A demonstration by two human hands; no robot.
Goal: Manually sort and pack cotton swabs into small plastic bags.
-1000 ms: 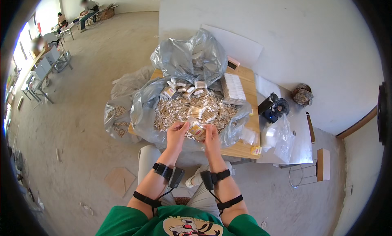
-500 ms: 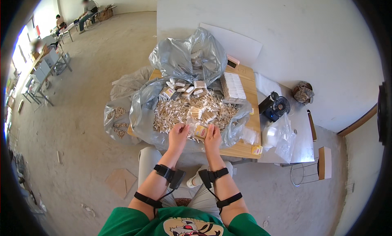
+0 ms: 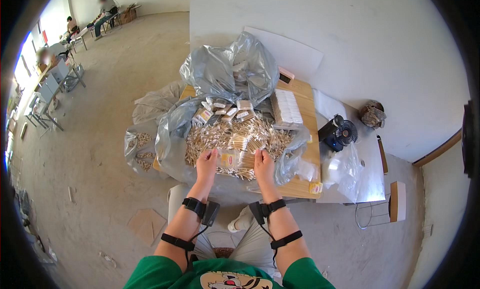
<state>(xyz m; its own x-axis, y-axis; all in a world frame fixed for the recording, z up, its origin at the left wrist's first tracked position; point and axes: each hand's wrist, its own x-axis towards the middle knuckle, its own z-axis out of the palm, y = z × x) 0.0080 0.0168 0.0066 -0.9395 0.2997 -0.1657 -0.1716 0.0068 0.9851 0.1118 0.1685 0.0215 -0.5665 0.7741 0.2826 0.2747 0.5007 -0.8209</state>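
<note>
A clear plastic bag with a yellow label [image 3: 228, 159] stretches out from my left hand [image 3: 205, 164], whose fingers pinch its left end. Facing it, my right hand [image 3: 264, 164] is closed at the end of a neat bundle of cotton swabs [image 3: 246, 161]. That bundle meets the bag's right side; whether any of it lies inside the bag I cannot tell. Both hands are over the near part of a big heap of loose cotton swabs [image 3: 207, 137], spread on a grey plastic sack [image 3: 167, 134]. Several filled swab packs [image 3: 220, 105] rest at the heap's far edge.
White stacked packs [image 3: 286, 108] stand at the right of the wooden table [image 3: 308, 119]. A yellow-labelled packet [image 3: 315, 188] lies at its near right corner. On the side table are a black fan [image 3: 345, 132] and clear bags [image 3: 345, 164]. Other people sit far left.
My hands have moved apart. The bag's yellow label has shifted left, toward my left hand, and the swab bundle now shows beside my right fingers.
</note>
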